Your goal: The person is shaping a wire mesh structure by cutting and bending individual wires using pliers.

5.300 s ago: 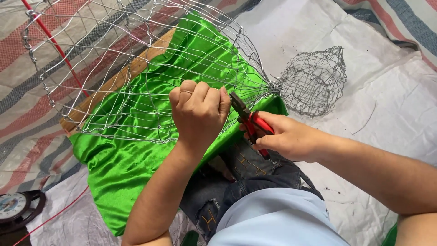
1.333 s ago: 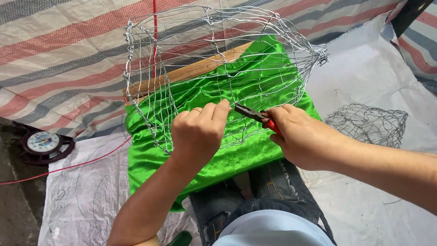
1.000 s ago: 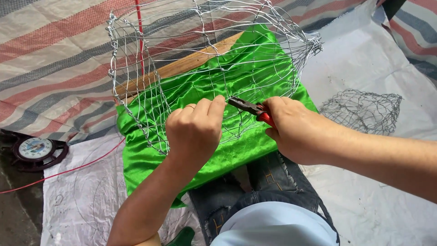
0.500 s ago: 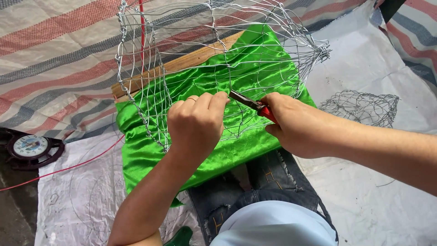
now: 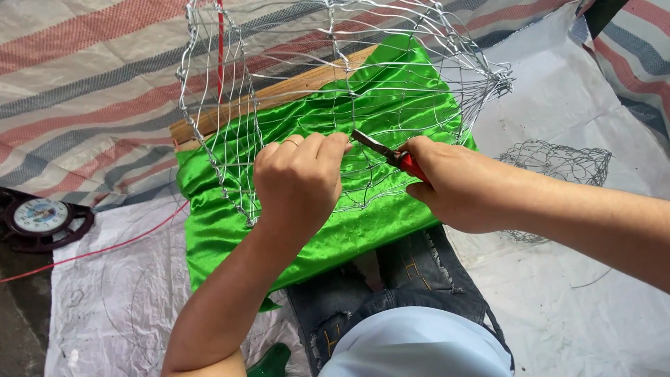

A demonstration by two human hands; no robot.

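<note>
While left hand [image 5: 299, 183] grips wire frame [image 5: 335, 105]; right hand [image 5: 453, 183] hides pliers [image 5: 391, 155] (handles)

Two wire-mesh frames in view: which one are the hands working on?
The large wire frame over the green satin cloth, gripped by the left hand. The smaller wire frame lies untouched on the right.

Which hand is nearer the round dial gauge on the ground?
Left. The left hand grips the wire frame, on the side toward the dial gauge; the right hand, holding pliers, is farther off.

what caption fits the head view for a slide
Left hand grips a wire mesh frame over green satin cloth while right hand works red-handled pliers.
</note>
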